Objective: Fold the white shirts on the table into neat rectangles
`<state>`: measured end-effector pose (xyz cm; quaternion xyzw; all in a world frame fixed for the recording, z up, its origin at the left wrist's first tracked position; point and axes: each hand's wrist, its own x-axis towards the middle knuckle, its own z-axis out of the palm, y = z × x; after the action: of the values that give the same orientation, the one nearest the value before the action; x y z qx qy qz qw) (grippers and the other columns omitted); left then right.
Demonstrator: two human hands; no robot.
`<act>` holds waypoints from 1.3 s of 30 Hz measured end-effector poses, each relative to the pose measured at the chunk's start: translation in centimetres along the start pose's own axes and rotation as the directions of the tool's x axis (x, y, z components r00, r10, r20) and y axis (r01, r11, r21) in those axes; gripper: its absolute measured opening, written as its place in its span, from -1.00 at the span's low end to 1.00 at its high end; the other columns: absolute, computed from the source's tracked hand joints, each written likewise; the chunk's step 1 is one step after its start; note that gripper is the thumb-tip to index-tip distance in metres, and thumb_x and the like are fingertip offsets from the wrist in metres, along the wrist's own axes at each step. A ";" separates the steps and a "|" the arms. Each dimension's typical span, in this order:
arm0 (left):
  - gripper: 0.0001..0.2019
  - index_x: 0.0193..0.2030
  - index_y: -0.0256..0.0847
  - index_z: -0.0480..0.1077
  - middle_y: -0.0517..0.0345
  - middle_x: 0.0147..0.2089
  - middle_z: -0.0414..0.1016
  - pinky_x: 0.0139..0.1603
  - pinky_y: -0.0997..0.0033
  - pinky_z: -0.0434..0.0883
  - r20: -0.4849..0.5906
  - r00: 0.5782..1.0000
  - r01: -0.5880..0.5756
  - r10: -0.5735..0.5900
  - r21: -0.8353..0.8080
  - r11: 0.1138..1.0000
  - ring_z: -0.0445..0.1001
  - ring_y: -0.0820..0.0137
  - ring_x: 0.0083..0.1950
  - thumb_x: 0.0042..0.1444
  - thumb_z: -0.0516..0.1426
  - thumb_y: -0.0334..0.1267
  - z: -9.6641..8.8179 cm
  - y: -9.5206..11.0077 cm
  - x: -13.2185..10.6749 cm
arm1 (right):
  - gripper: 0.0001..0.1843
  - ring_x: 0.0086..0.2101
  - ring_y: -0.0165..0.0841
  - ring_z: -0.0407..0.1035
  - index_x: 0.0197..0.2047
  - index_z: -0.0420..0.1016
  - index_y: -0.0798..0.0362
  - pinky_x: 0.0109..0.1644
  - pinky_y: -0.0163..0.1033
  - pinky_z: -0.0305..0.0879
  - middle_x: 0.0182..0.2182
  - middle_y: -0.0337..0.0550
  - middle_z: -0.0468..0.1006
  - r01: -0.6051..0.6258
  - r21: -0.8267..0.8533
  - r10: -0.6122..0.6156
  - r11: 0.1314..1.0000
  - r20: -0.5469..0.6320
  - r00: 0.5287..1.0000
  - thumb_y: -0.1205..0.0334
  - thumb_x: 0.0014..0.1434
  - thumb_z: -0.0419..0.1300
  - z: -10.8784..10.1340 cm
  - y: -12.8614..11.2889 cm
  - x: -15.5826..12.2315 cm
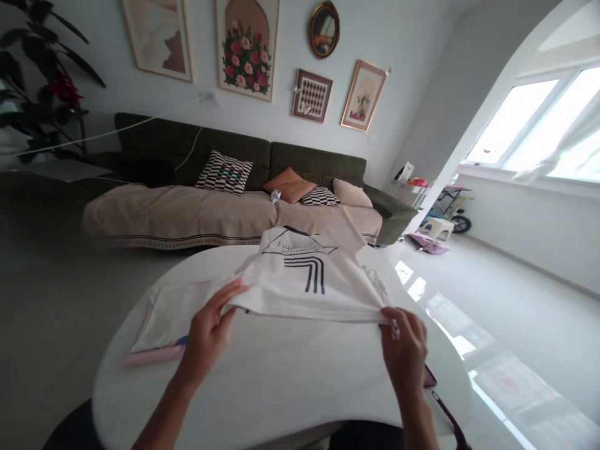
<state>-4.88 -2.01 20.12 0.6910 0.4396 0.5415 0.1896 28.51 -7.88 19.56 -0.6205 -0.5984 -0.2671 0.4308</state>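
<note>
A white T-shirt (267, 287) with a dark number 7 and lettering is stretched between my hands, its hem toward me and its collar toward the sofa. My left hand (212, 325) pinches the hem's left corner between thumb and fingers. At the right corner, my right hand (405, 337) has its fingers closed round the fabric. Under and beyond the shirt lies the white oval table (290, 381). To the left of my left hand rests a stack of folded clothes (162, 322), white on top with pink below.
Behind the table stands a dark green sofa (234, 144) with a beige cover and cushions. Partly behind my right wrist lies a phone-like dark object (430, 377), with a dark strap-like item (447, 412) near the table's right edge. A white stool (438, 229) stands farther right.
</note>
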 end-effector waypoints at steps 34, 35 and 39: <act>-0.42 0.25 0.17 -0.11 0.22 0.34 -0.13 0.19 -0.09 -0.12 0.463 0.859 -0.148 -0.217 0.631 0.761 -0.19 0.03 0.31 0.09 -0.02 0.05 9.4 -11.5 -13.7 | -0.62 0.18 -0.16 -0.06 -0.03 0.39 0.13 0.13 -0.02 0.03 0.21 0.06 0.06 -0.054 -0.008 0.034 0.999 0.864 0.503 0.24 0.16 -0.08 11.1 1.5 -9.4; -0.42 0.25 0.17 -0.11 0.22 0.34 -0.13 0.19 -0.09 -0.12 0.463 0.858 -0.144 -0.224 0.634 0.760 -0.19 0.03 0.31 0.09 -0.01 0.04 9.4 -11.4 -13.7 | -0.64 0.21 -0.11 -0.18 -0.08 0.42 0.12 0.13 0.05 0.00 0.24 0.03 -0.03 -0.049 -0.075 0.090 0.996 0.851 0.517 0.25 0.15 -0.07 12.3 2.4 -8.1; -0.41 0.25 0.16 -0.13 0.22 0.34 -0.14 0.20 -0.08 -0.09 0.471 0.857 -0.159 -0.209 0.626 0.763 -0.18 0.05 0.31 0.10 -0.01 0.03 9.5 -11.7 -13.7 | -0.69 0.17 -0.12 -0.04 -0.16 0.47 0.07 0.08 0.03 0.04 0.19 -0.01 0.11 -0.104 -0.167 0.197 0.980 0.854 0.482 0.29 0.10 -0.03 15.9 5.5 -4.8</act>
<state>-1.30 -4.75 0.27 0.8257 0.5409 0.1492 0.0581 30.23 3.73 6.56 -0.7395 -0.6637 0.0915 0.0649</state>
